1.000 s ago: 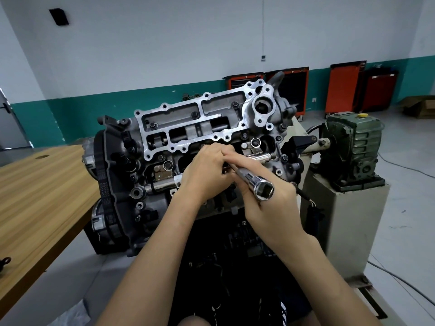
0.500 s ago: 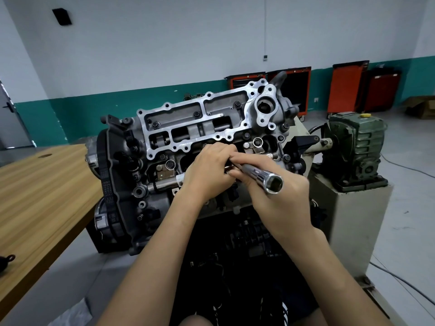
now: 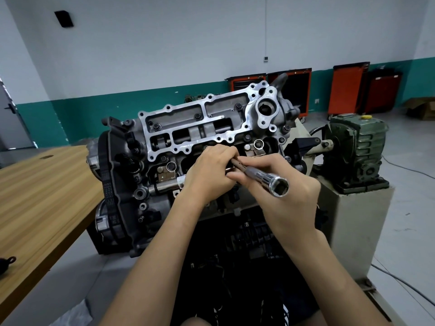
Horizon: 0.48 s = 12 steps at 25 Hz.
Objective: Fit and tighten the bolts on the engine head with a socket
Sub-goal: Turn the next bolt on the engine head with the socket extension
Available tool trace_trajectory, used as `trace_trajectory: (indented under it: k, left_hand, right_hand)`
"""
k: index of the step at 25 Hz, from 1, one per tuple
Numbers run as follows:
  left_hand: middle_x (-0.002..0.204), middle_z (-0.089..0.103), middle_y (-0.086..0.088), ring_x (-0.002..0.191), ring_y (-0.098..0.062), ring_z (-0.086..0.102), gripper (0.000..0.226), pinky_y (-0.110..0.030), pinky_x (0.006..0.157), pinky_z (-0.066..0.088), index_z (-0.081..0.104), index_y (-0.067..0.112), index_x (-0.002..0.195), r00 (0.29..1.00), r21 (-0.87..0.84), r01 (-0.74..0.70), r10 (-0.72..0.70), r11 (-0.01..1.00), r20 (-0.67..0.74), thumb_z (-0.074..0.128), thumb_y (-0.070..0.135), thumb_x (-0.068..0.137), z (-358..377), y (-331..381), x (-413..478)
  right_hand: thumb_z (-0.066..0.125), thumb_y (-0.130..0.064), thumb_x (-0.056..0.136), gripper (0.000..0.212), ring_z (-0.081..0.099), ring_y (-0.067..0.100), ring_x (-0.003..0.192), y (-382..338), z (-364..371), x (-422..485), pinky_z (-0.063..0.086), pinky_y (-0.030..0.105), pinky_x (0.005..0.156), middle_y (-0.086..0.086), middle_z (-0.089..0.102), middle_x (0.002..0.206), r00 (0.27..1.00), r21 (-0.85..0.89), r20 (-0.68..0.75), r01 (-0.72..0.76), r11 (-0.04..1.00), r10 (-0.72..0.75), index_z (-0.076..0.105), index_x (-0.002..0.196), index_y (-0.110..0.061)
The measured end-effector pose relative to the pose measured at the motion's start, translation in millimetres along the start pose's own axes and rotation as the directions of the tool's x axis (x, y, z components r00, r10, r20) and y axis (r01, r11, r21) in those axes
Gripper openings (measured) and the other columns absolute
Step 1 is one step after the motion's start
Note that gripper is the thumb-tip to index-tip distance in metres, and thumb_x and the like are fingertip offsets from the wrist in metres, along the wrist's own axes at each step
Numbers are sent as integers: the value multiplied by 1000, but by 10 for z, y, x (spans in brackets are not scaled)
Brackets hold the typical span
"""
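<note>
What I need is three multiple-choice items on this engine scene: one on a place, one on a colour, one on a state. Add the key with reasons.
1. Where is the wooden table relative to the engine head?
A) left of it B) right of it C) behind it

2. What colour is the cap on the green gearbox?
A) red B) yellow C) blue

3. What state is the socket tool in?
A) lying on the floor B) left on the table C) gripped by the left hand and right hand

Key:
1 A: the table fills the left edge beside the head.
2 B: a yellow cap tops the housing.
3 C: fingers of both hands curl round it, and its open hex end faces the camera.
</note>
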<state>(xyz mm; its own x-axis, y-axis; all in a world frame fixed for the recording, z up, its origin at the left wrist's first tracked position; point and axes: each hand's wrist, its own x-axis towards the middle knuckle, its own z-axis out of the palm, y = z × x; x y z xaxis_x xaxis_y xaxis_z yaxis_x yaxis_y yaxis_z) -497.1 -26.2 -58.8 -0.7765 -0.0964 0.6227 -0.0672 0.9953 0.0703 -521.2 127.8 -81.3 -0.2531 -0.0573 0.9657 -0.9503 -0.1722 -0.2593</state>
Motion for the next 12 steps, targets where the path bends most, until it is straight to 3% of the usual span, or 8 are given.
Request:
trace_trajectory:
  k: [4,6,9,10,12]
  left_hand:
    - [90,51,13,90,-7,40,11,-14,65,28,56,19,91,998,-38,49,-50,998,-31,52,19,80,4,6,-19]
    - [88,53,9,88,-9,40,11,-13,68,31,55,15,91,999,-18,36,-37,999,-25,52,17,80,7,-3,-9]
    - [88,54,3,87,-19,45,8,-26,72,33,52,14,86,1000,29,9,-10,1000,7,53,16,79,12,-16,10]
    - [86,53,4,86,-18,45,6,-24,70,31,51,15,84,1000,18,8,-8,1000,1,54,16,79,15,-16,10]
    - [84,50,10,83,-9,42,6,-16,64,28,51,21,81,999,-28,17,-18,999,-35,54,17,78,18,-5,-1]
  right_hand:
    - [66,13,82,31,66,16,100,-27,62,-78,51,21,90,12,70,109,988,17,147,34,999,-36,65,112,7]
    - [71,14,78,30,67,13,90,8,38,-41,53,18,83,9,73,100,991,-28,122,50,998,-46,69,107,5]
    - [79,-10,77,20,68,23,66,8,22,6,53,32,61,8,73,79,1000,1,-5,-6,1000,6,73,93,0]
    - [78,-15,79,21,68,23,67,-6,26,9,54,32,61,7,73,81,1000,17,-18,-14,1000,15,72,92,0]
    - [73,-9,84,19,68,17,85,-16,42,-27,54,21,78,6,72,95,1000,16,28,5,1000,-6,70,99,3]
